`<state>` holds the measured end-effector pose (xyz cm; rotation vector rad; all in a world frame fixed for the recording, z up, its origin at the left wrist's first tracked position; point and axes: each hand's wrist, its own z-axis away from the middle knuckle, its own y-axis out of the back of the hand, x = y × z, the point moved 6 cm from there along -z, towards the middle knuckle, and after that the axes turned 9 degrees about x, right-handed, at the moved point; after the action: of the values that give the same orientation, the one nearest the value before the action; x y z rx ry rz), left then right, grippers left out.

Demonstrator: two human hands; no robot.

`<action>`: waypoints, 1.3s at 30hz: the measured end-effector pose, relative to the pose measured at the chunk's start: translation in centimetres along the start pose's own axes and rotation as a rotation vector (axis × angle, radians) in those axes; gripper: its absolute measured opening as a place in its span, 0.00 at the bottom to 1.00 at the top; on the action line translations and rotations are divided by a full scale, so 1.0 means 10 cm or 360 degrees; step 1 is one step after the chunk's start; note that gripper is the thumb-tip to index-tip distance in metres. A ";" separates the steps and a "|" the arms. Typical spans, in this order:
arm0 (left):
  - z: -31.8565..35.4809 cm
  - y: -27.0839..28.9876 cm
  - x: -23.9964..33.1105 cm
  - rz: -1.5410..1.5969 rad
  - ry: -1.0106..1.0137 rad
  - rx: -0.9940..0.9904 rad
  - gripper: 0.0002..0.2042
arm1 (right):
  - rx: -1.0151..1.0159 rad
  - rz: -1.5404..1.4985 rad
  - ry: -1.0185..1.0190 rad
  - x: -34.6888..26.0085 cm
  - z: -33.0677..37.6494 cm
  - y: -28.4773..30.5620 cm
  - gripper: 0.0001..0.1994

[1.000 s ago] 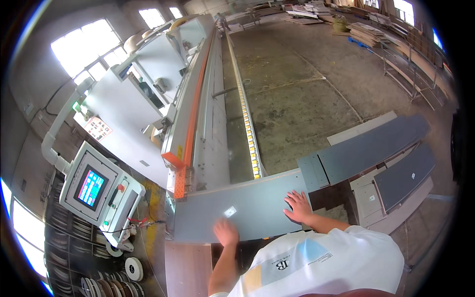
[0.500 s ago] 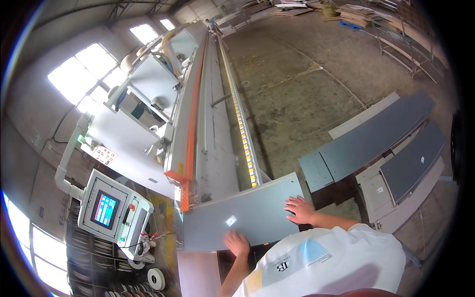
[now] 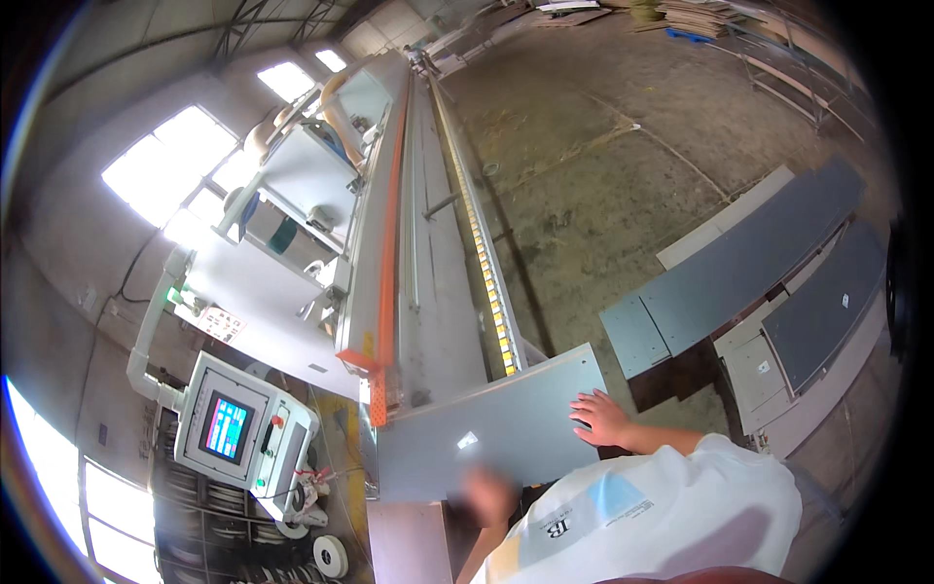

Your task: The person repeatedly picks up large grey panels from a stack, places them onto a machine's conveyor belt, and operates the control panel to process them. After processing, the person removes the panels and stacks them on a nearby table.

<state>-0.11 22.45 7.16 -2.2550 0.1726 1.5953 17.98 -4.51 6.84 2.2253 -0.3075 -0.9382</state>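
Observation:
A long grey panel (image 3: 525, 409) with a small white label (image 3: 468, 441) lies flat at the infeed end of a long machine (image 3: 418, 243). My right hand (image 3: 600, 419) rests on the panel's right end, fingers stretched out over its surface. At the near edge, just below the label, my left hand (image 3: 484, 496) is smeared by blur, so its fingers cannot be made out. The panel's far left corner sits by the end of the machine's orange beam (image 3: 387, 292).
A control box (image 3: 243, 423) with a lit screen stands left. Grey panels (image 3: 739, 263) lie in stacks on the right. A strip of yellow rollers (image 3: 486, 268) runs along the machine. Rolls of banding (image 3: 331, 556) sit at lower left. Far off, a person (image 3: 420, 60) stands by the machine.
The whole view has shifted slightly. My left hand has drawn a little toward the panel's near edge and is now blurred. My right hand stays at the same spot on the panel.

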 end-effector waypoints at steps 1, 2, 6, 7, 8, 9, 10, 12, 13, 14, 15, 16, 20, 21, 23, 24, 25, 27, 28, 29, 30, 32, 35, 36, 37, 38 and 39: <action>0.05 -0.03 0.07 -0.0046 -0.0008 0.0004 0.07 | -0.0001 -0.0005 -0.0007 0.00 0.01 -0.01 0.18; 0.10 -0.10 0.14 -0.0092 -0.0015 0.0009 0.07 | -0.0001 -0.0010 -0.0014 0.01 0.00 -0.04 0.18; 0.33 -0.53 0.55 0.1457 0.0513 -0.0646 0.10 | 0.0058 0.0045 -0.0030 0.04 0.03 -0.01 0.16; 0.43 -0.67 0.67 0.1828 0.0641 -0.0816 0.10 | 0.0062 0.0038 -0.0026 0.04 0.02 -0.01 0.16; 0.53 -0.80 0.78 0.2197 0.0769 -0.0988 0.11 | 0.0066 0.0031 -0.0023 0.01 0.01 -0.01 0.16; 0.62 -0.88 0.81 0.2036 0.0658 -0.0819 0.11 | 0.0067 0.0023 -0.0016 -0.03 0.00 -0.04 0.15; 0.71 -0.98 0.83 0.1871 0.0546 -0.0649 0.11 | 0.0072 0.0015 -0.0010 -0.07 -0.02 -0.06 0.15; 0.63 -1.16 0.87 0.2244 0.0469 -0.0675 0.09 | 0.0085 0.0046 -0.0031 -0.01 0.01 -0.03 0.15; 0.58 -1.30 0.88 0.2384 0.0485 -0.0885 0.10 | 0.0093 0.0050 -0.0039 0.01 0.01 -0.02 0.14; 0.49 -1.41 0.87 0.2523 0.0494 -0.1100 0.12 | 0.0100 0.0056 -0.0048 0.04 0.02 -0.01 0.14; 0.47 -1.50 0.88 0.2647 0.0500 -0.1322 0.13 | 0.0103 0.0064 -0.0053 0.04 0.02 -0.01 0.14; 0.47 -1.52 0.87 0.2221 -0.0011 -0.0891 0.13 | 0.0104 0.0048 -0.0044 0.00 0.00 -0.05 0.14; 0.56 -1.70 0.89 0.2219 0.0024 -0.1051 0.12 | 0.0097 0.0058 -0.0066 -0.05 -0.02 -0.08 0.14; 0.57 -1.71 0.89 0.2284 0.0086 -0.1131 0.12 | 0.0104 0.0074 -0.0079 -0.05 -0.01 -0.08 0.14; 0.56 -1.71 0.91 0.2362 0.0104 -0.1145 0.12 | 0.0116 0.0109 -0.0107 -0.06 0.01 -0.10 0.13; 0.59 -1.72 0.90 0.2368 0.0065 -0.1086 0.12 | 0.0135 0.0111 -0.0132 -0.08 0.02 -0.11 0.13; 0.59 -1.72 0.91 0.2375 0.0027 -0.1025 0.12 | 0.0153 0.0117 -0.0159 -0.10 0.02 -0.11 0.13; 0.61 -1.74 0.99 0.2446 0.0044 -0.0999 0.11 | 0.0180 0.0132 -0.0198 -0.12 0.03 -0.10 0.12; 0.63 -1.79 1.04 0.2474 0.0054 -0.0988 0.11 | 0.0191 0.0134 -0.0208 -0.14 0.02 -0.09 0.12; 0.66 -1.84 1.15 0.2531 0.0001 -0.1095 0.11 | 0.0202 0.0140 -0.0221 -0.15 0.02 -0.09 0.12; 0.69 -1.90 1.29 0.2588 -0.0052 -0.1204 0.11 | 0.0204 0.0134 -0.0224 -0.16 0.02 -0.09 0.12; 0.83 -2.08 1.55 0.3029 0.0234 -0.1516 0.11 | 0.0212 0.0110 -0.0224 -0.19 -0.01 -0.10 0.12; 1.22 -2.32 1.87 0.3832 0.1073 -0.1841 0.10 | 0.0188 0.0112 -0.0208 -0.27 -0.08 -0.13 0.12; 1.22 -2.34 1.96 0.3937 0.1103 -0.1791 0.10 | 0.0188 0.0119 -0.0221 -0.26 -0.08 -0.11 0.11; 1.22 -2.32 1.99 0.4054 0.1135 -0.1701 0.10 | 0.0184 0.0130 -0.0235 -0.25 -0.07 -0.10 0.11; 1.23 -2.31 2.00 0.4163 0.1168 -0.1610 0.10 | 0.0181 0.0134 -0.0245 -0.24 -0.07 -0.10 0.11; 1.23 -2.29 1.97 0.4276 0.1211 -0.1476 0.10 | 0.0183 0.0138 -0.0242 -0.24 -0.07 -0.10 0.11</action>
<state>3.00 50.31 -9.48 0.4957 -1.3128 -0.0835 16.68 -2.30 7.80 2.2278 -0.5359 -1.0684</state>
